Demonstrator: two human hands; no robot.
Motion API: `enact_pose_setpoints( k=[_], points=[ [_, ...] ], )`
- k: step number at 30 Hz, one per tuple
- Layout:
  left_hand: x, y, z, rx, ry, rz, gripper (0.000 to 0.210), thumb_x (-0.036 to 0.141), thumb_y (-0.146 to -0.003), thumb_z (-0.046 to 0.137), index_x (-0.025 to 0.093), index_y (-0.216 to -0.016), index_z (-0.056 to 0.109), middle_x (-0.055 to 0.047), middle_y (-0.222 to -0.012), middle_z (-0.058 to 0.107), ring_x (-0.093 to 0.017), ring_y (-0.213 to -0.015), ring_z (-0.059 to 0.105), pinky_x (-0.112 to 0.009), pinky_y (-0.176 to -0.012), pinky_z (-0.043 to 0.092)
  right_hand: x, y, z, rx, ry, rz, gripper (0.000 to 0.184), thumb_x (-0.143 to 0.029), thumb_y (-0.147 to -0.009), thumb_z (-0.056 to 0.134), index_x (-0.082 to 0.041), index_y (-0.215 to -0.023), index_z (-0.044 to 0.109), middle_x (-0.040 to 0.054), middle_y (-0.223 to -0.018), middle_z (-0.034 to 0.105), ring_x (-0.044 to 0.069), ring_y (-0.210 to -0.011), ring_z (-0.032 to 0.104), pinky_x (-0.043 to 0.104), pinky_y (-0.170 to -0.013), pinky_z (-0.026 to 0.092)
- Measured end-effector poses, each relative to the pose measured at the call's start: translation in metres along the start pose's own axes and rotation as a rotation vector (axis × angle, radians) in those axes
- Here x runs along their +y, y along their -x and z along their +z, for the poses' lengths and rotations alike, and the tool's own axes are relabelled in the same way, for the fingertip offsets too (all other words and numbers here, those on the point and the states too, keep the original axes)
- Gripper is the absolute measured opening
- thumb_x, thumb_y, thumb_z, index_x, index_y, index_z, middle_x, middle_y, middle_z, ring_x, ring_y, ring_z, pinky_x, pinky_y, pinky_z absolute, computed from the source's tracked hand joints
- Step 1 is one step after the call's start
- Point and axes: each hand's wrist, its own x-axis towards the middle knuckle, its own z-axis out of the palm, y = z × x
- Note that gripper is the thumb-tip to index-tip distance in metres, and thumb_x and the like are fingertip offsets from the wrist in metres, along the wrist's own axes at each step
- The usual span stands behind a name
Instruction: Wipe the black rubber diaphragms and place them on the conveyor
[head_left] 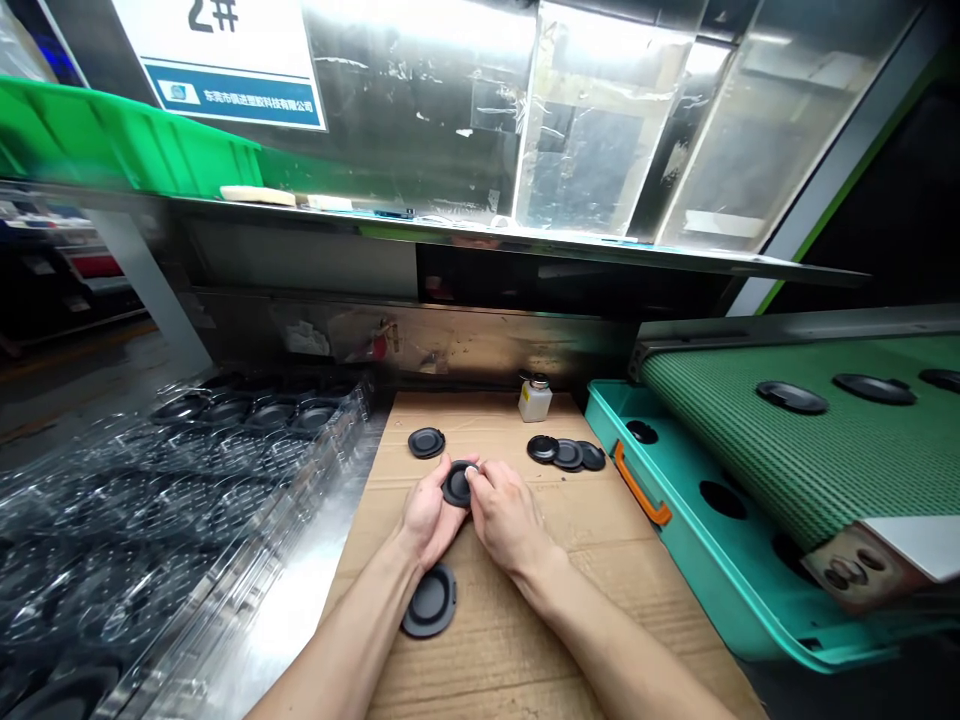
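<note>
My left hand (426, 518) is closed around a round black plastic lid (457, 484), which is tilted up with its ringed face towards me. At the lid's right edge, my right hand (508, 510) presses its thumb and fingertips together. A small pale bit shows at those fingertips, too small to name. Below my left wrist, a larger-looking black lid (430, 602) lies on the cardboard (600, 590). Another lid (427, 443) rests beyond my left hand. Three more lids (568, 455) overlap in a row to the right, beyond my right hand.
Clear plastic trays (225, 470) holding black lids are stacked at left. A small white bottle (535, 400) with a dark top stands at the back. On the right, a teal bin (694, 580) sits beside and partly under a green conveyor belt (787, 450) carrying lids. A metal shelf (525, 238) crosses above.
</note>
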Motion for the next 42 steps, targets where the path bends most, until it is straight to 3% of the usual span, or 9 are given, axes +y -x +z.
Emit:
enact_pose_setpoints(
  k=[4,7,12,18,33,37,42],
  points=[
    [0.0,0.001,-0.001,0.044,-0.042,-0.006,0.031,0.032,-0.094,0.047,0.009,-0.098,0.068,-0.015,-0.099,0.07,-0.024,-0.096,0.067,-0.037,-0.092,0.051,-0.004,0.006,0.0,-0.025,-0.08,-0.037,0.02,-0.016,-0.092,0.047,-0.018,-0.106,0.061,0.0078,-0.098,0.059,0.021,-0.091,0.053,0.031,-0.079,0.046],
    [-0.003,0.002,0.003,0.017,-0.014,0.006,0.03,0.029,-0.095,0.046,0.009,-0.097,0.068,-0.014,-0.097,0.07,-0.024,-0.096,0.067,-0.037,-0.092,0.051,-0.002,-0.001,0.003,0.037,-0.12,-0.065,0.023,-0.014,-0.092,0.047,-0.019,-0.11,0.06,0.008,-0.102,0.059,0.021,-0.096,0.053,0.031,-0.084,0.046],
    [-0.004,0.001,0.007,0.022,0.01,0.025,0.028,0.025,-0.096,0.044,0.01,-0.091,0.067,-0.012,-0.094,0.071,-0.021,-0.095,0.067,-0.033,-0.093,0.051,0.005,-0.013,0.009,0.1,-0.083,-0.02,0.025,-0.015,-0.093,0.045,-0.019,-0.112,0.061,0.0087,-0.099,0.059,0.021,-0.095,0.052,0.031,-0.085,0.045],
    [-0.001,-0.001,0.001,0.045,-0.051,0.042,0.034,0.029,-0.098,0.04,0.008,-0.098,0.067,-0.015,-0.097,0.07,-0.023,-0.096,0.066,-0.037,-0.092,0.051,0.007,-0.001,0.004,0.068,-0.014,0.12,0.017,-0.018,-0.094,0.046,-0.019,-0.101,0.061,0.0067,-0.089,0.056,0.02,-0.086,0.053,0.029,-0.076,0.044],
    [-0.012,0.003,0.008,0.042,-0.083,0.113,0.026,0.028,-0.093,0.051,0.01,-0.097,0.069,-0.012,-0.097,0.071,-0.022,-0.096,0.066,-0.034,-0.092,0.051,0.001,-0.005,0.005,0.13,-0.07,0.129,0.019,-0.016,-0.094,0.041,-0.016,-0.099,0.06,0.0072,-0.092,0.055,0.02,-0.087,0.052,0.029,-0.078,0.044],
    [-0.011,0.005,0.009,0.124,-0.125,0.1,0.028,0.028,-0.093,0.051,0.009,-0.101,0.069,-0.013,-0.098,0.071,-0.023,-0.096,0.066,-0.034,-0.091,0.051,-0.009,-0.001,0.004,0.072,-0.169,0.042,0.015,-0.016,-0.092,0.045,-0.017,-0.095,0.059,0.0068,-0.096,0.055,0.018,-0.089,0.053,0.027,-0.078,0.044],
    [0.0,0.003,0.005,0.114,-0.117,0.086,0.031,0.029,-0.095,0.047,0.008,-0.099,0.068,-0.016,-0.102,0.07,-0.024,-0.098,0.066,-0.034,-0.09,0.051,-0.002,0.006,-0.003,-0.022,-0.171,-0.019,0.013,-0.017,-0.091,0.046,-0.02,-0.091,0.058,0.0041,-0.092,0.053,0.016,-0.081,0.052,0.025,-0.071,0.043]
  ],
)
